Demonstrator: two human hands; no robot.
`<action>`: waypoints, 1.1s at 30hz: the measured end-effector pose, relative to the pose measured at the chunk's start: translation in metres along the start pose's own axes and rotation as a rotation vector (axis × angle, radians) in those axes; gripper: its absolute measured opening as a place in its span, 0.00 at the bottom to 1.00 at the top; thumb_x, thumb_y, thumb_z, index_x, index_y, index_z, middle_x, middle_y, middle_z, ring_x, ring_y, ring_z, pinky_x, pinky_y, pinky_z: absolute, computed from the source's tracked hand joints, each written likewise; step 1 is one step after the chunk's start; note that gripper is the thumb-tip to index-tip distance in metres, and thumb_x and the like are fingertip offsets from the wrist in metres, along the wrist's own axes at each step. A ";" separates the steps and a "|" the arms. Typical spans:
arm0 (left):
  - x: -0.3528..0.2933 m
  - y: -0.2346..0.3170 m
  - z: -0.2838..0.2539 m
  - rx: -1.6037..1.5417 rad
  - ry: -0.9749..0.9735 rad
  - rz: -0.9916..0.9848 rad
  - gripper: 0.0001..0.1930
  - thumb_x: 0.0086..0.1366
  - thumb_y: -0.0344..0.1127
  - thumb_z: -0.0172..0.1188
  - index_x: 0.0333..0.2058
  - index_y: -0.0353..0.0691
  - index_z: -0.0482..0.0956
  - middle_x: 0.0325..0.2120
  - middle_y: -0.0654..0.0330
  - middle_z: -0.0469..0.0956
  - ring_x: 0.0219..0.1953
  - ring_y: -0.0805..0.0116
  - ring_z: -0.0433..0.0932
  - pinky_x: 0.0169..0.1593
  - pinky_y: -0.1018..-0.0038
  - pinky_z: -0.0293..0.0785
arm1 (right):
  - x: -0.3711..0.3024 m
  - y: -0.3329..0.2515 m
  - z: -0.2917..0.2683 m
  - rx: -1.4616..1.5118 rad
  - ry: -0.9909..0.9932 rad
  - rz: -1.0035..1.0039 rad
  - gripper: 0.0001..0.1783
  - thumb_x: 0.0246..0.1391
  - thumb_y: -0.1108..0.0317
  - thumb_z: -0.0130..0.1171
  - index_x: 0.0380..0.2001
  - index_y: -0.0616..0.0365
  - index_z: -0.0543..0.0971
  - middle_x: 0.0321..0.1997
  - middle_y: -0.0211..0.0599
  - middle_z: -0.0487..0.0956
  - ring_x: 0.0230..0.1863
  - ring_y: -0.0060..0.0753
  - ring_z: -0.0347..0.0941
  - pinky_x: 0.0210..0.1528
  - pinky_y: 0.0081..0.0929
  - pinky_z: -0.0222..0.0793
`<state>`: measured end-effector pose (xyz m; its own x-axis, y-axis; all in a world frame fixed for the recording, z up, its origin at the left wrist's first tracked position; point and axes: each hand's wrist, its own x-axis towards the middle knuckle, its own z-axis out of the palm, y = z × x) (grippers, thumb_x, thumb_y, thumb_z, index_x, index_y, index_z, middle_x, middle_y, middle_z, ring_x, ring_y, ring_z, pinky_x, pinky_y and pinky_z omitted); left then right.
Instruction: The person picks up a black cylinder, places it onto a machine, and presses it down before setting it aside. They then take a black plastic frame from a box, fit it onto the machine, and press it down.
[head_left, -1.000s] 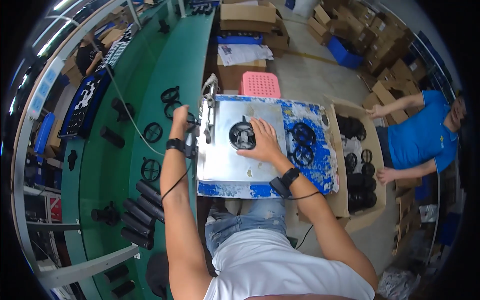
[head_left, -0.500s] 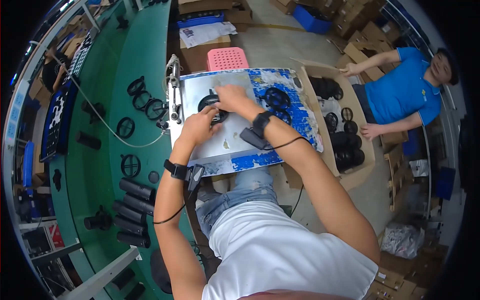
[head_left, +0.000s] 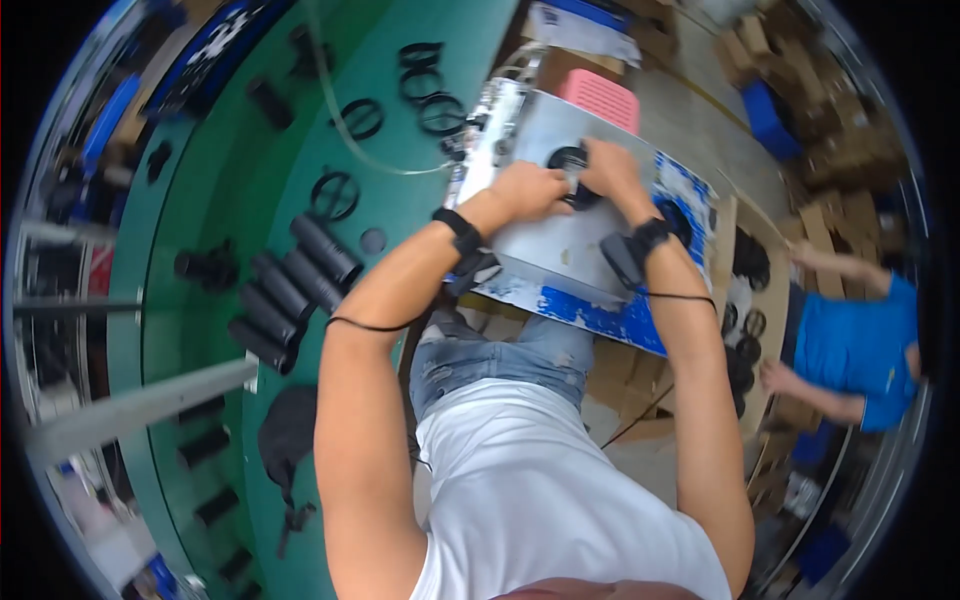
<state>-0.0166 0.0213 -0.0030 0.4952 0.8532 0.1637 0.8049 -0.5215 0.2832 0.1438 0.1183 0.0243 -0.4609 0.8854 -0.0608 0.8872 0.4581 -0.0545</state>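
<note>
Item 1: left hand [head_left: 533, 190], fingers half curled, tips at the near left side of a black ring part [head_left: 568, 157]; blur hid whether they had hold of it.

Item 2: right hand [head_left: 612, 168], bent over the part's right side; fingertips hidden, so firmness of grip could not be told.

Item 3: the ring part itself, between both hands, on the bare metal plate [head_left: 545, 240]. Sound handling, by judgement, called for the ring flat against the plate, even pressure from opposite sides, and fingertips clear of its spokes.

Item 4: blue worn board [head_left: 600, 315], under the plate; another black part [head_left: 676, 222] lay on it, just beside the right wrist, best given elbow room.

Item 5: green bench, left, bearing black tubes [head_left: 326, 248] and, farther along, loose rings [head_left: 361, 118].

Item 6: pink stool [head_left: 602, 98], beyond the plate.

Item 7: co-worker in blue [head_left: 858, 330], far right, behind an open carton [head_left: 722, 235].
</note>
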 end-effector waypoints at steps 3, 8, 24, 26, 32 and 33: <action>-0.010 0.005 0.013 -0.003 0.215 -0.041 0.19 0.60 0.55 0.57 0.32 0.44 0.78 0.30 0.60 0.76 0.29 0.53 0.79 0.31 0.59 0.75 | -0.003 -0.010 -0.013 -0.006 -0.018 0.004 0.21 0.40 0.64 0.60 0.42 0.53 0.79 0.40 0.50 0.81 0.45 0.55 0.77 0.47 0.47 0.72; -0.022 0.012 0.015 -0.022 0.237 -0.110 0.17 0.59 0.52 0.59 0.33 0.43 0.78 0.31 0.60 0.77 0.28 0.55 0.79 0.32 0.61 0.75 | -0.007 -0.002 0.009 -0.010 0.036 -0.061 0.19 0.42 0.58 0.63 0.37 0.57 0.76 0.37 0.51 0.81 0.41 0.57 0.77 0.43 0.47 0.72; -0.247 -0.183 -0.110 -0.313 0.928 -0.710 0.10 0.67 0.33 0.55 0.41 0.34 0.78 0.32 0.61 0.79 0.36 0.75 0.77 0.41 0.77 0.74 | -0.135 -0.035 0.040 0.512 0.479 -0.052 0.11 0.45 0.71 0.59 0.35 0.58 0.74 0.51 0.47 0.74 0.53 0.51 0.69 0.57 0.39 0.62; -0.220 -0.244 -0.158 -0.040 0.878 -0.845 0.17 0.64 0.41 0.60 0.46 0.36 0.77 0.37 0.57 0.80 0.41 0.69 0.78 0.48 0.74 0.72 | -0.130 -0.020 0.036 0.475 0.492 -0.031 0.10 0.44 0.72 0.59 0.33 0.59 0.74 0.50 0.47 0.74 0.52 0.51 0.69 0.55 0.40 0.63; -0.164 -0.362 -0.208 0.288 0.714 -1.045 0.47 0.51 0.67 0.62 0.60 0.39 0.62 0.55 0.40 0.67 0.58 0.43 0.67 0.58 0.56 0.65 | -0.152 -0.027 0.027 0.475 0.469 0.070 0.07 0.45 0.74 0.58 0.30 0.60 0.74 0.51 0.50 0.74 0.53 0.52 0.69 0.56 0.39 0.63; -0.175 -0.384 -0.205 0.282 0.664 -1.046 0.48 0.50 0.68 0.61 0.61 0.41 0.62 0.56 0.41 0.67 0.59 0.43 0.66 0.59 0.54 0.64 | -0.148 -0.028 0.027 0.483 0.466 0.059 0.07 0.45 0.74 0.58 0.30 0.60 0.74 0.50 0.50 0.74 0.52 0.52 0.69 0.55 0.39 0.63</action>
<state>-0.4791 0.0735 0.0529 -0.6089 0.6546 0.4480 0.7929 0.4868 0.3664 0.1870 -0.0278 0.0084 -0.2586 0.8993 0.3528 0.7521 0.4166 -0.5106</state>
